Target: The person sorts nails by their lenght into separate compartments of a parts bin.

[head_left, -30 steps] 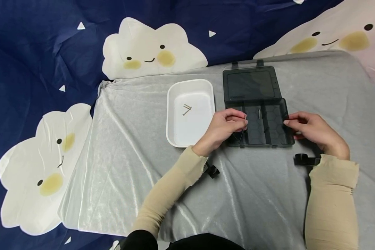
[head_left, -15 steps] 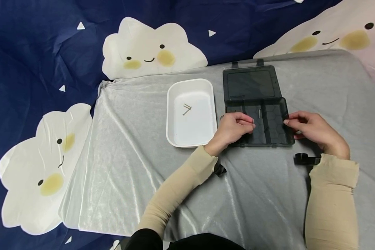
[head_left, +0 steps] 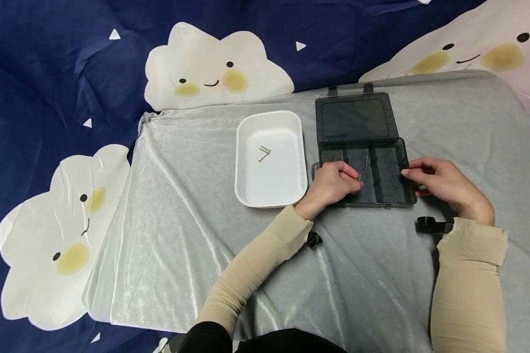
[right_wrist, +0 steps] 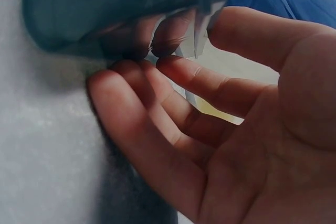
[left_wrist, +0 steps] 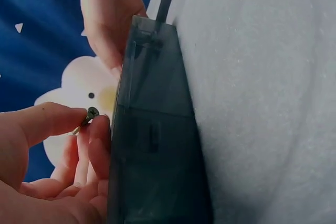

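My left hand point(head_left: 331, 185) is over the left and middle part of an open dark translucent compartment box point(head_left: 393, 189). Between its thumb and forefinger it pinches a small screw point(left_wrist: 93, 113), whose cross-slotted head shows in the left wrist view. At the box's right end, my right hand point(head_left: 443, 184) holds the wall, thumb on the rim and fingers against the outer side. One silvery screw point(head_left: 367, 160) lies in the middle compartment. Small brownish pieces point(head_left: 334, 158) show at the back of the left compartment, which my left hand partly covers.
Left of the box stands a white tray point(head_left: 239, 162) holding several brass-coloured screws point(head_left: 265, 153). The box's lid point(head_left: 355, 117) is folded back flat behind it. Grey velvety cloth point(head_left: 168, 235) covers the table, with a dark blue cloud-print curtain point(head_left: 327, 24) beyond.
My left hand has moved rightward from the left compartment toward the middle one and dipped slightly, screw in its fingertips. The right hand, the box and the tray have stayed put.
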{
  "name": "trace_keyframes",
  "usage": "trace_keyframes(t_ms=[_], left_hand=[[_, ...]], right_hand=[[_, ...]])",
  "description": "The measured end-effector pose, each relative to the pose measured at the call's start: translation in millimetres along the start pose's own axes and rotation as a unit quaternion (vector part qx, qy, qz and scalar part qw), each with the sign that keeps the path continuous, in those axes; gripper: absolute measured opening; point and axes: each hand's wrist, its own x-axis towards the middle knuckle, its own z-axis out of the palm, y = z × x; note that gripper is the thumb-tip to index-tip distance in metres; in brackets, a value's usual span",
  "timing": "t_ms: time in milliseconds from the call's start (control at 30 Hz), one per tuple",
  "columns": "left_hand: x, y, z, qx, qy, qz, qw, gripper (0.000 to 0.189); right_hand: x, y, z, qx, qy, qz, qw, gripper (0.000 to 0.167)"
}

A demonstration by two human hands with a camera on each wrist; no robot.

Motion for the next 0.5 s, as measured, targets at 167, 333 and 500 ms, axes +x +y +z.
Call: trace_keyframes(t_ms=[167,333,500], left_hand=[[0.2,0.0,-0.1,0.041,0.003,0.007,0.9991,0.01],[-0.1,0.8,0.2,0.062,0.007,0.014,0.998,0.012],[-0.7,0.3,0.1,0.074,0.009,0.019,0.997,0.013]], right_hand=[[0.0,-0.4,0.0,0.004,-0.008,0.003,1.0,0.066],[-0.2,-1.0,0.0,0.006,-0.008,0.004,0.9999,0.065],[0.1,-1.0,0.5,0.006,-0.006,0.004,1.0,0.065]])
